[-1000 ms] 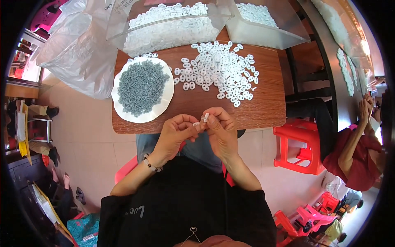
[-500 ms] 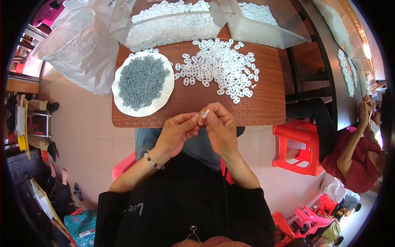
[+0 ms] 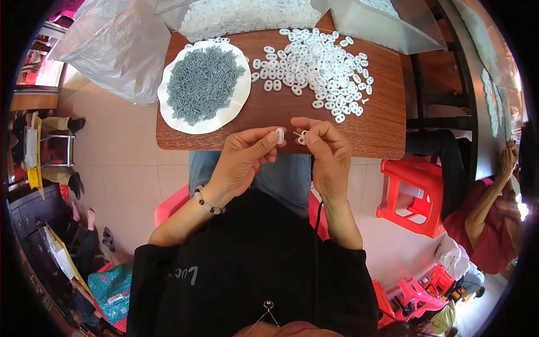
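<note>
At the near edge of the brown table, my left hand [image 3: 245,156] pinches a small white oval piece [image 3: 279,135] between thumb and fingertips. Just to its right, my right hand [image 3: 327,147] grips a small white two-holed piece [image 3: 302,138]; a thin pin-like bit sticks out from it to the left. A small gap separates the two hands. Beyond them lies a loose pile of white two-holed oval pieces [image 3: 324,70]. On the left, a white wavy-rimmed plate [image 3: 245,98] carries a heap of small grey rod-shaped pins [image 3: 203,84].
Clear plastic bins of white pieces, one at the back [image 3: 252,17] and one at back right [image 3: 393,28], border the brown table [image 3: 269,118]. A white plastic bag [image 3: 120,56] hangs left. A red stool [image 3: 412,196] and another person's arm [image 3: 488,202] are on the right.
My hands have drawn apart, each now with a white piece showing at the fingertips. The table and its contents appear higher and slightly right in the view.
</note>
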`<move>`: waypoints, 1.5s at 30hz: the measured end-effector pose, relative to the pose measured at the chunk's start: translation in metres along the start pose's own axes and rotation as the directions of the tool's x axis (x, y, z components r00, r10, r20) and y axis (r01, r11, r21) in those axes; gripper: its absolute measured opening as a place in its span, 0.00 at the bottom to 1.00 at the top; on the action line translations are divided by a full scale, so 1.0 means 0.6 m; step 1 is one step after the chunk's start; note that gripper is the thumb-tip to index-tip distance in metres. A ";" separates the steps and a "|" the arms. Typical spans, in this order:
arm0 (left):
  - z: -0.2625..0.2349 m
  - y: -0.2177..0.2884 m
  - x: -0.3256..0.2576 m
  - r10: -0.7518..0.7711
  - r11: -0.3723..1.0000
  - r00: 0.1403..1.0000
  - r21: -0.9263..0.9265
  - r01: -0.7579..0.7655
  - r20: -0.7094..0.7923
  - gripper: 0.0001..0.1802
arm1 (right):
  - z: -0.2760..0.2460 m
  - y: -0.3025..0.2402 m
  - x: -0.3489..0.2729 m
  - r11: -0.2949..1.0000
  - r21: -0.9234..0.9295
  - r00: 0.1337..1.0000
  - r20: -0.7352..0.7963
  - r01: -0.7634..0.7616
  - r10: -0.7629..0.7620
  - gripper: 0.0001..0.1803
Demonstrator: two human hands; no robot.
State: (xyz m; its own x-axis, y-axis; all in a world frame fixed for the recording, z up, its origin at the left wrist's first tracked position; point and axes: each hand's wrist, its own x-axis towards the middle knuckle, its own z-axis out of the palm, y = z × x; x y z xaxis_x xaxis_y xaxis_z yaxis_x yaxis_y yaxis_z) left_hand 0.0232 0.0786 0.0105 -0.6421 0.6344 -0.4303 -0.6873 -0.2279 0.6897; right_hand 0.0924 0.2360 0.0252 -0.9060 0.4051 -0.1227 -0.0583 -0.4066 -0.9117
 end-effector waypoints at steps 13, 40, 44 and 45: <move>-0.009 0.009 -0.001 -0.077 0.986 0.997 -0.147 0.076 0.002 0.13 | 0.007 -0.004 -0.003 0.999 -0.033 0.994 0.107 -0.034 0.037 0.04; -0.019 0.005 -0.001 -0.027 0.999 0.999 -0.043 0.028 0.024 0.13 | 0.016 0.005 -0.002 0.996 0.045 0.994 0.084 -0.071 0.067 0.04; -0.019 0.004 0.000 -0.025 0.999 1.000 -0.041 0.026 0.008 0.13 | 0.017 0.005 -0.004 0.998 0.005 0.995 0.088 -0.056 0.056 0.04; -0.019 0.003 -0.001 -0.026 0.999 1.000 -0.041 0.026 0.008 0.13 | 0.017 0.005 -0.004 0.998 0.005 0.995 0.088 -0.057 0.056 0.04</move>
State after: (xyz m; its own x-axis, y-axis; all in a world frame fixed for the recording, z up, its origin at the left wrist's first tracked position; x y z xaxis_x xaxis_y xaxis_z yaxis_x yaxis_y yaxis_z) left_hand 0.0181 0.0694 0.0054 -0.6216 0.6457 -0.4434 -0.7171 -0.2413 0.6539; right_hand 0.0899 0.2255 0.0268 -0.9413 0.3077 -0.1390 -0.0087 -0.4336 -0.9011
